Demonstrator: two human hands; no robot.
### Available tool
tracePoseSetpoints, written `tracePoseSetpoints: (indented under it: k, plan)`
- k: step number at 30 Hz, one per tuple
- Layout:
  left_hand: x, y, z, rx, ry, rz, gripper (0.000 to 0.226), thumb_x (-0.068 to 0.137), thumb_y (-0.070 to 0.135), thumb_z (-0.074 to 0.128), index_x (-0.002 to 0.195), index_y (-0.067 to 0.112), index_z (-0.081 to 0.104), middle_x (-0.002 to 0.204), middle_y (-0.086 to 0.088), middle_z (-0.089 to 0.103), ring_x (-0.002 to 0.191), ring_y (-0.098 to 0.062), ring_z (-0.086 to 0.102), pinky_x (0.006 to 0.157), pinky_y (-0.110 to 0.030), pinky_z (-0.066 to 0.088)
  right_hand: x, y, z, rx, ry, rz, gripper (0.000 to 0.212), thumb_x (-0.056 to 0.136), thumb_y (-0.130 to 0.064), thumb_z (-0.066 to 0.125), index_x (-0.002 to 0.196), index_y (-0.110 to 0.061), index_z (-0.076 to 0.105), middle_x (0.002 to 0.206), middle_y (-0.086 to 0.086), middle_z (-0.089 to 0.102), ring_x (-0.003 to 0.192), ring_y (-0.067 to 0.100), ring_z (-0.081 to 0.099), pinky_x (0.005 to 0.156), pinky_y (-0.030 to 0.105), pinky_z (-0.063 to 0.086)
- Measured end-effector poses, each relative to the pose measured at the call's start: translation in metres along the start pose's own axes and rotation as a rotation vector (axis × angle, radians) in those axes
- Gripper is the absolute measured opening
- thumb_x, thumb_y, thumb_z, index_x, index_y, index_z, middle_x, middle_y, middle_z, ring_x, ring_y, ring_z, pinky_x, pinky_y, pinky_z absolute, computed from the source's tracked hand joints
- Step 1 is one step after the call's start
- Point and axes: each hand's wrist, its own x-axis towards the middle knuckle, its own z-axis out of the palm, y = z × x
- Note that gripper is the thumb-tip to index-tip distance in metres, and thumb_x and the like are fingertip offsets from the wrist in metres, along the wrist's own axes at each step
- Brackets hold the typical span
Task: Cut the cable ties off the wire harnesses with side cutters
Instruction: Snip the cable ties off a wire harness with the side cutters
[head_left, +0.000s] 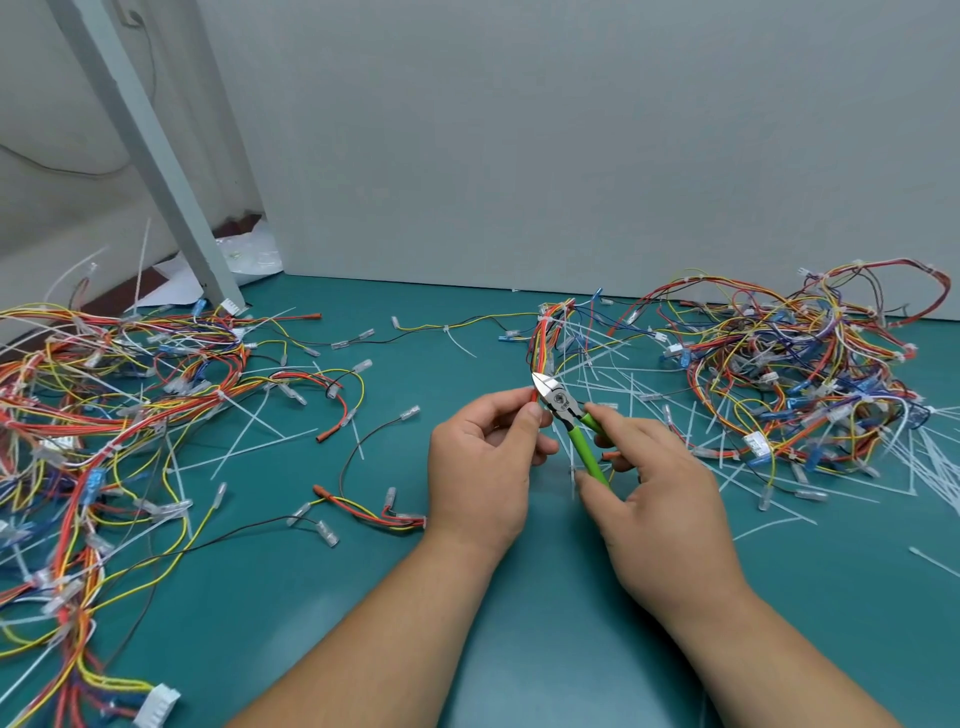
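Note:
My left hand pinches a wire harness of red, orange and yellow wires that runs up and away over the teal table. My right hand grips the green handles of the side cutters. The silver jaws point up-left and sit against the harness just above my left thumb. Whether a cable tie lies between the jaws I cannot tell. White cut cable ties are scattered behind and to the right of my hands.
A big tangle of harnesses lies at the right, another pile covers the left side. Loose single wires lie between. A grey slanted post and a grey wall stand behind the table.

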Motion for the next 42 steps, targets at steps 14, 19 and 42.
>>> tracePoseSetpoints:
  k: [14,19,42]
  plan:
    - [0.000,0.001,0.002,-0.002,0.060,0.016,0.016,0.097,0.002,0.063,0.096,0.016,0.072,0.078,0.002,0.076,0.062,-0.013,0.069,0.061,-0.022,0.055,0.008,-0.007,-0.002,0.628,0.096,0.345,0.044,0.070,-0.028,0.074,0.113,-0.030,0.067,0.090,-0.012,0.071,0.078,0.002,0.063,0.069,0.015,0.051]
    - [0.000,0.001,0.003,0.090,0.053,0.041,0.020,0.093,0.004,0.068,0.093,0.024,0.073,0.080,0.002,0.076,0.070,-0.010,0.071,0.067,-0.021,0.055,0.011,-0.004,-0.006,1.119,-0.053,0.456,0.052,0.064,-0.026,0.070,0.115,-0.017,0.070,0.104,0.000,0.069,0.086,0.016,0.061,0.068,0.031,0.044]
    - [-0.013,0.022,-0.020,1.463,-0.151,0.404,0.034,0.095,0.042,0.053,0.129,0.039,0.056,0.110,0.013,0.069,0.109,-0.020,0.058,0.089,-0.041,0.030,0.019,-0.001,-0.017,1.241,-0.143,0.435,0.050,0.078,-0.020,0.059,0.127,-0.017,0.069,0.129,-0.005,0.065,0.106,0.015,0.059,0.071,0.033,0.044]
